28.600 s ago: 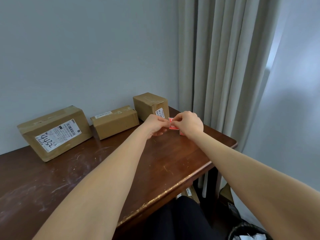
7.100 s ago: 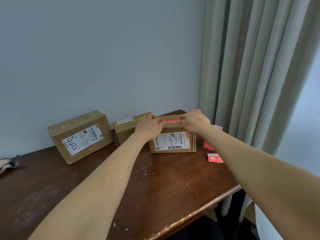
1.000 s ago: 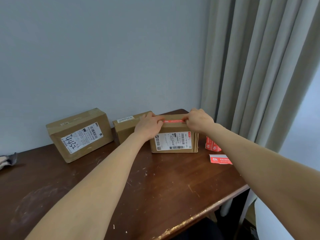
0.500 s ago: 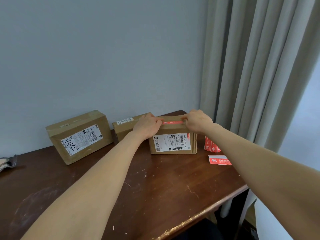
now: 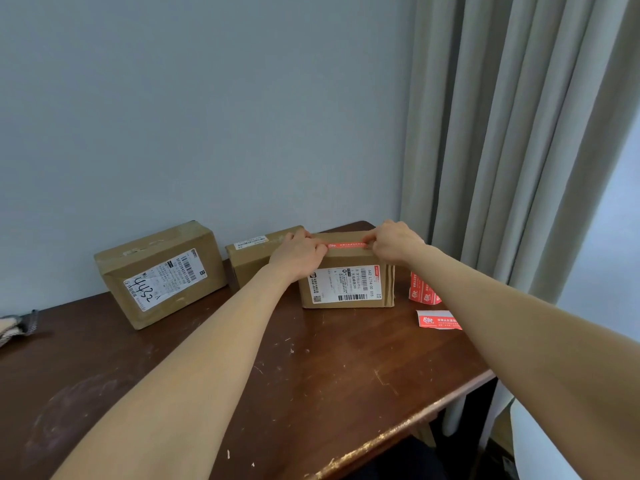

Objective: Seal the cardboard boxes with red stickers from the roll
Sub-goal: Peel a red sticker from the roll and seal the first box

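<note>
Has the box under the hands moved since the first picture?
Yes. The front box has come forward from the wall and now stands partly in front of the middle box.

Front box (image 5: 346,285): brown cardboard, white shipping label on its near face, standing upright. A red sticker (image 5: 347,244) lies flat along its top edge. Second box (image 5: 252,258), smaller, sits just behind-left of it and touches it. Third box (image 5: 159,275), marked "4432", stands well left. The red sticker roll (image 5: 420,289) is just right, and a loose sticker strip (image 5: 437,319) lies flat front-right of the front box.
</note>
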`<state>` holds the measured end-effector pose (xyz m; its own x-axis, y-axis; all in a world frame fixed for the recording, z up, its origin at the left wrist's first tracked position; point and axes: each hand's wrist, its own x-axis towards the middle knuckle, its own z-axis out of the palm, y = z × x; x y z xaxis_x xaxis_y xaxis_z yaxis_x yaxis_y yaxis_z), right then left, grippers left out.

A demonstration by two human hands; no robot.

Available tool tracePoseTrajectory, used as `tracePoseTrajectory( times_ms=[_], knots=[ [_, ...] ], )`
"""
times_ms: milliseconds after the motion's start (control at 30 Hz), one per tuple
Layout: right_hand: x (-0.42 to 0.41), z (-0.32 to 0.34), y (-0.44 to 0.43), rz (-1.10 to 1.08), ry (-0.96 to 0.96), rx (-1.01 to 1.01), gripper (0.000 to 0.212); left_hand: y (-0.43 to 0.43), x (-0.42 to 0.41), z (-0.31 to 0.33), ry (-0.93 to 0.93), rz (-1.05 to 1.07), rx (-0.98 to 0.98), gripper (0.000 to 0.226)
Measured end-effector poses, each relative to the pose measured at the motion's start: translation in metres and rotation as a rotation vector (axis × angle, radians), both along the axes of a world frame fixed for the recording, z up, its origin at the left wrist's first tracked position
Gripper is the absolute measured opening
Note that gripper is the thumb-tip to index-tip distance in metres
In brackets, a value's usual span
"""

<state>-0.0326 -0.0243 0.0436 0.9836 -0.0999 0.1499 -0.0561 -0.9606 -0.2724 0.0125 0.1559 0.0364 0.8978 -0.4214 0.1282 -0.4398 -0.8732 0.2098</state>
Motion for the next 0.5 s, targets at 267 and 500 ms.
tracePoseTrajectory(
  times_ms=[267, 500],
  knots=[
    [-0.0018, -0.0009, -0.0009, -0.004, 0.002, -0.043, 0.038, 0.0023, 0.0002, -0.0002, -0.003, 0.000, -0.035, 0.043],
    [0.0043, -0.0027, 0.0016, -0.033, 0.041, -0.079, 0.035, -0.0026, -0.0032, 0.0021, 0.044, 0.007, 0.014, 0.045]
  ],
)
